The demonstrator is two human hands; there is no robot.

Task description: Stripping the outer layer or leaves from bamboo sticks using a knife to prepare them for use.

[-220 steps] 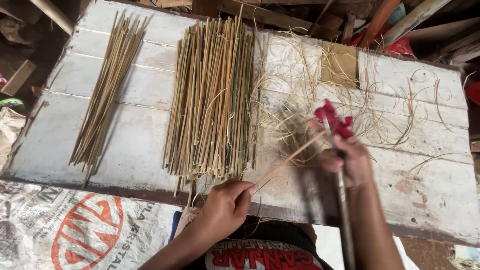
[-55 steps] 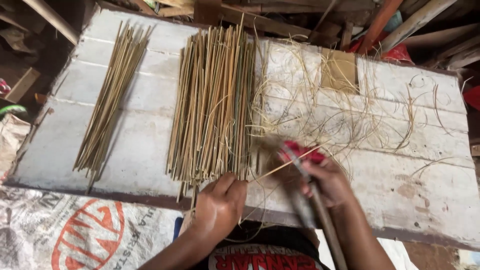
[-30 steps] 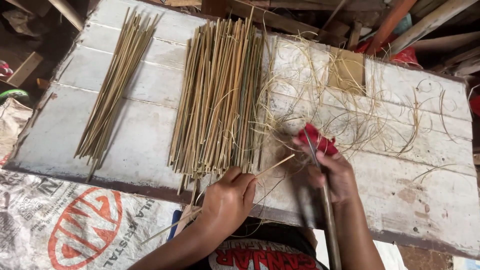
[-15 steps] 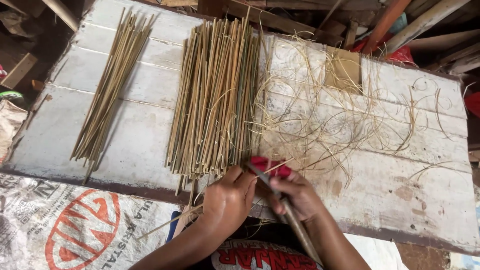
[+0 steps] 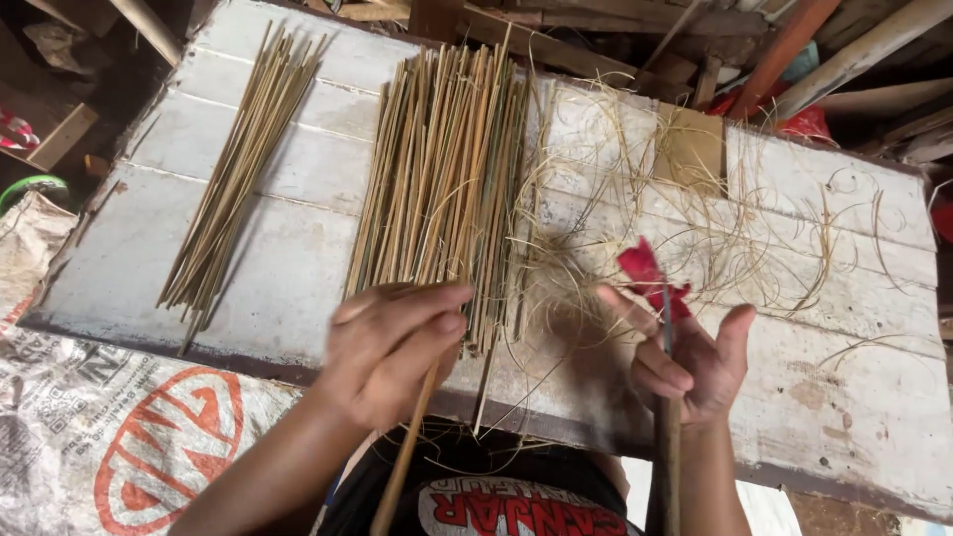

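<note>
Both hands have pulled apart since half a second ago; right hand moved right with the blade. Surface carries a big pile of bamboo sticks mid-board, a smaller bundle toward the left edge, curled shavings right of centre. Left hand closed on one bamboo strip hanging over the near edge. Right hand loosely gripping a red-wrapped knife, fingers half spread, palm up.

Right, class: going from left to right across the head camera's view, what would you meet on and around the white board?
Printed sack → small bundle of bamboo strips → large bundle of strips → left hand holding a bamboo stick → right hand holding a knife → loose shavings.
</note>
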